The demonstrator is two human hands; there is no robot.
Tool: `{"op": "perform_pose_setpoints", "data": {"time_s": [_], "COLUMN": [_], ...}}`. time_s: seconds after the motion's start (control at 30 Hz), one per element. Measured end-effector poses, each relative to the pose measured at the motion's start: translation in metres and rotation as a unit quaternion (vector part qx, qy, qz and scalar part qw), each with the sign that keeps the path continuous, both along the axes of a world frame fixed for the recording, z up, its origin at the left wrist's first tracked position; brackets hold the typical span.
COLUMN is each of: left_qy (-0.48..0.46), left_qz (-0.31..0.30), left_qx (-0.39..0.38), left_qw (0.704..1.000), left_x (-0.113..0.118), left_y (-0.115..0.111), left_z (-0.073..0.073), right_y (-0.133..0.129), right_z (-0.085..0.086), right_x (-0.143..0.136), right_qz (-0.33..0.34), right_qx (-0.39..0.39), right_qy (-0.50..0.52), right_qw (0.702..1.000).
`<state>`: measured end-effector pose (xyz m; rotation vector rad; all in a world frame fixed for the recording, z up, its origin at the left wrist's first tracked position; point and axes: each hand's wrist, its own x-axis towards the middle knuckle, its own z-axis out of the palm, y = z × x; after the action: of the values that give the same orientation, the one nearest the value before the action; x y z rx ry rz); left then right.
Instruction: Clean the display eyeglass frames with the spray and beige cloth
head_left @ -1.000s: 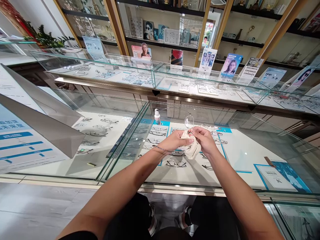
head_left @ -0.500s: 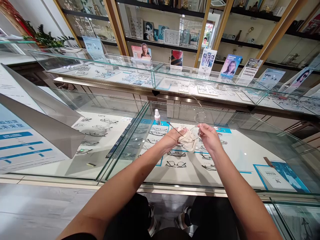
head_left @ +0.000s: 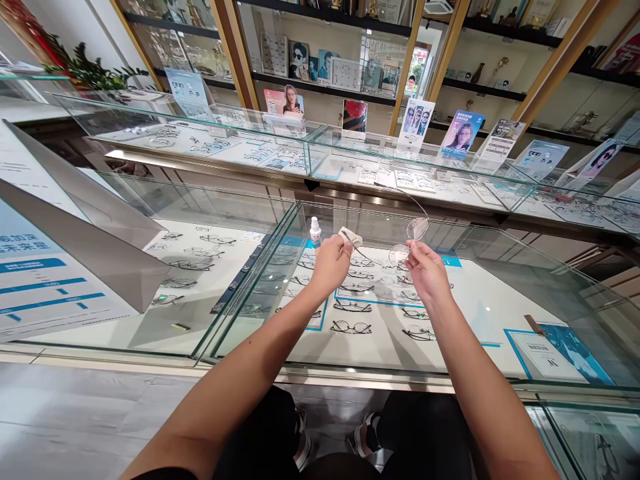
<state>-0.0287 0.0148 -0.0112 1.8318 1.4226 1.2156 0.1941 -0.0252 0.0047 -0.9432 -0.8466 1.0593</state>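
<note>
My right hand [head_left: 426, 268] pinches a pair of thin-rimmed eyeglasses [head_left: 399, 255] close to the frame, above the glass counter. One temple arm reaches left toward my other hand, and the second rises away at the back. A cream-coloured cloth [head_left: 352, 237] pokes out of my left hand [head_left: 332, 263], whose fingers are closed around it. I cannot tell whether that hand also touches the nearer temple. Just behind it, a small white bottle [head_left: 315, 233] stands upright on the glass.
Several eyeglasses [head_left: 351, 327] lie inside the glass showcase [head_left: 380, 373] below my hands. A folded paper sign [head_left: 55, 267] stands at left. Behind is another showcase [head_left: 280, 173] with upright advertising cards [head_left: 417, 125]. A printed card [head_left: 547, 353] lies at right.
My left hand has drawn the cloth off the lens and moved slightly left, bunching the cloth. My right hand has shifted the eyeglasses a little to the right, and both lenses now show uncovered.
</note>
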Motion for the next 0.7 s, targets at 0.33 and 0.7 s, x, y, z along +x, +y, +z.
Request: {"op": "perform_pose_setpoints", "data": {"time_s": [0.33, 0.7], "left_qy": [0.062, -0.135], "left_qz": [0.004, -0.083], "left_qx": [0.022, 0.051], "left_qw": [0.998, 0.986], "left_x": [0.003, 0.017], "left_y": [-0.014, -0.035], "left_z": [0.008, 0.009], "right_y": [0.001, 0.002], "right_z": [-0.003, -0.003], "right_x": [0.005, 0.005], "right_qz": [-0.060, -0.059], "right_qx": [-0.016, -0.020], "right_qy": [0.029, 0.032], "right_qw": [0.998, 0.998]}}
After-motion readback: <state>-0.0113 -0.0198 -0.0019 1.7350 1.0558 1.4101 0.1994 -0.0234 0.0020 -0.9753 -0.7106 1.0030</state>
